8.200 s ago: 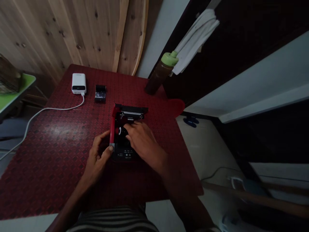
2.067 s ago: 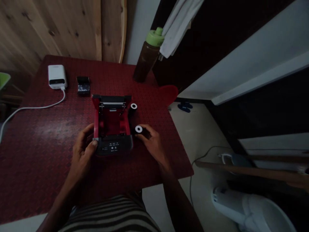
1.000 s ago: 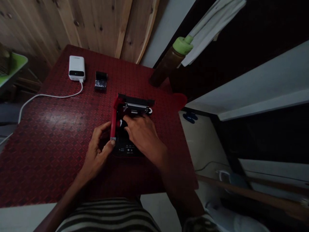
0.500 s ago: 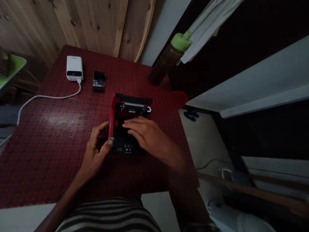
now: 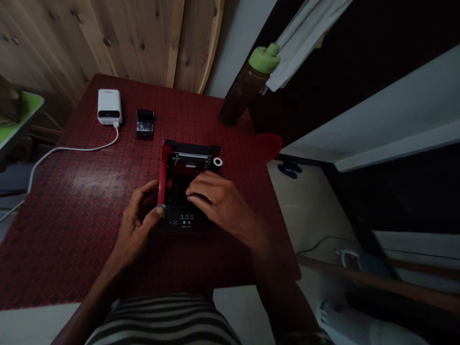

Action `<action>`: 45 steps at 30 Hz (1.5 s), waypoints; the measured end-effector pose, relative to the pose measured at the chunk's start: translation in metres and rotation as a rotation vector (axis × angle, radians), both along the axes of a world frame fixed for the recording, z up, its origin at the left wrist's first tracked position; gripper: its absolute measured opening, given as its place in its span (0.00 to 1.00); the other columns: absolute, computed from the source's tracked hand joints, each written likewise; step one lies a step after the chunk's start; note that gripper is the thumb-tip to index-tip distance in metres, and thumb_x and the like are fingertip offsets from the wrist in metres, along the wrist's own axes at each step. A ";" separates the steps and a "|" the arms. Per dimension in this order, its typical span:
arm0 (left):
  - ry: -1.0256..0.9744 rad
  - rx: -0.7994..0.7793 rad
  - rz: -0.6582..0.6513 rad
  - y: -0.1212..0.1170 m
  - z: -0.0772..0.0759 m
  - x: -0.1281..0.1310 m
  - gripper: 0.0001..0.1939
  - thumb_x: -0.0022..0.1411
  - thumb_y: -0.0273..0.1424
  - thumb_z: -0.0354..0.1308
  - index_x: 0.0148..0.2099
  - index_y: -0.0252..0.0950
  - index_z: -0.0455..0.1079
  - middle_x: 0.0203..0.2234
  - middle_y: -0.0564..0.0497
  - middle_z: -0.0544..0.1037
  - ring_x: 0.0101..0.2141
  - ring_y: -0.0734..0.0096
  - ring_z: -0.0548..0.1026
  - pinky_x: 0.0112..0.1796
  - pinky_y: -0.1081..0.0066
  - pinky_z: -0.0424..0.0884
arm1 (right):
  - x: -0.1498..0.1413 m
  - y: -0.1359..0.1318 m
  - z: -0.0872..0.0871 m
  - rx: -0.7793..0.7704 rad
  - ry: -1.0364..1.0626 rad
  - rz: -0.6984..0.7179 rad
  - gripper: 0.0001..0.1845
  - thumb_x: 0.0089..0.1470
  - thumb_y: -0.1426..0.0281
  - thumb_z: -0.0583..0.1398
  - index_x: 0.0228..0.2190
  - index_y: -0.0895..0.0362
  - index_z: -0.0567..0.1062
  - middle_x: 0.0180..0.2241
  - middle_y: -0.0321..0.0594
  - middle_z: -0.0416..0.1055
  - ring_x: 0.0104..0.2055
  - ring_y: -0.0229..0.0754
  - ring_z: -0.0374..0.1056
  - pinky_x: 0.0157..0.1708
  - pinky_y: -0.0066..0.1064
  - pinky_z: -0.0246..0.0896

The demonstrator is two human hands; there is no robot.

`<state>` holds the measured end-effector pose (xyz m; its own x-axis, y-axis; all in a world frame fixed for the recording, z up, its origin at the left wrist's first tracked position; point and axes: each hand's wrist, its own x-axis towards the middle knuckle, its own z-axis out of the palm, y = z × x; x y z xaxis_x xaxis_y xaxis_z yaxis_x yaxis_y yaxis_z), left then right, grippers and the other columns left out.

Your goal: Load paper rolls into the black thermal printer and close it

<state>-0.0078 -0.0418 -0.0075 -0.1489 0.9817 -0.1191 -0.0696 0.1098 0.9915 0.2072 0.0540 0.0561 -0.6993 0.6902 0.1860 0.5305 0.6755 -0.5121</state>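
Note:
A small red and black printer [image 5: 187, 218] sits on the table with its lid raised away from me. My left hand [image 5: 138, 218] grips its left side, thumb on the front left corner and fingers along the outer wall. Over the printer's bay is my right hand [image 5: 212, 191], thumb and fingertips pinched together. What they pinch is hidden in the dark; a thin pale glint shows at the tips. Dark material fills part of the bay, under my fingers. A black roll with a white core [image 5: 217, 162] stands against the printer's far right side.
On the red patterned table [image 5: 89, 230] lie a white power bank [image 5: 109, 105] with a white cable [image 5: 79, 149] and a black roll piece, partly unwound [image 5: 145, 123]. A brown bottle with a green cap [image 5: 247, 84] stands at the back, near a red disc-like object [image 5: 268, 146].
About two seconds ago my right hand held a roll beside the printer; it then moved over the bay. Since half a second ago its flat, outstretched fingers have closed into a pinch. Left hand stays put.

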 end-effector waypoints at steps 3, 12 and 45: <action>0.112 0.049 0.066 0.015 0.012 -0.003 0.31 0.71 0.49 0.66 0.70 0.41 0.73 0.67 0.40 0.78 0.66 0.42 0.77 0.63 0.46 0.76 | 0.004 -0.014 -0.007 0.072 0.134 -0.109 0.08 0.72 0.76 0.64 0.39 0.55 0.83 0.40 0.40 0.81 0.44 0.43 0.78 0.47 0.35 0.76; 0.123 0.286 0.124 0.102 0.028 0.003 0.26 0.78 0.57 0.56 0.50 0.41 0.81 0.50 0.45 0.84 0.56 0.54 0.81 0.58 0.55 0.75 | 0.005 -0.051 -0.020 0.248 0.175 -0.235 0.12 0.75 0.75 0.61 0.40 0.54 0.83 0.37 0.41 0.81 0.41 0.42 0.78 0.44 0.35 0.77; -0.016 -0.109 0.052 0.006 0.002 -0.003 0.31 0.70 0.49 0.69 0.70 0.44 0.77 0.62 0.43 0.84 0.66 0.42 0.78 0.66 0.46 0.75 | 0.014 -0.089 -0.045 0.091 0.491 -0.517 0.23 0.71 0.65 0.67 0.64 0.51 0.75 0.62 0.51 0.81 0.66 0.53 0.77 0.65 0.54 0.76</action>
<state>-0.0112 -0.0358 -0.0052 -0.1969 0.9537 -0.2275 -0.0939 0.2126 0.9726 0.2215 -0.0353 0.0112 -0.1077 0.8775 0.4673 0.5173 0.4508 -0.7274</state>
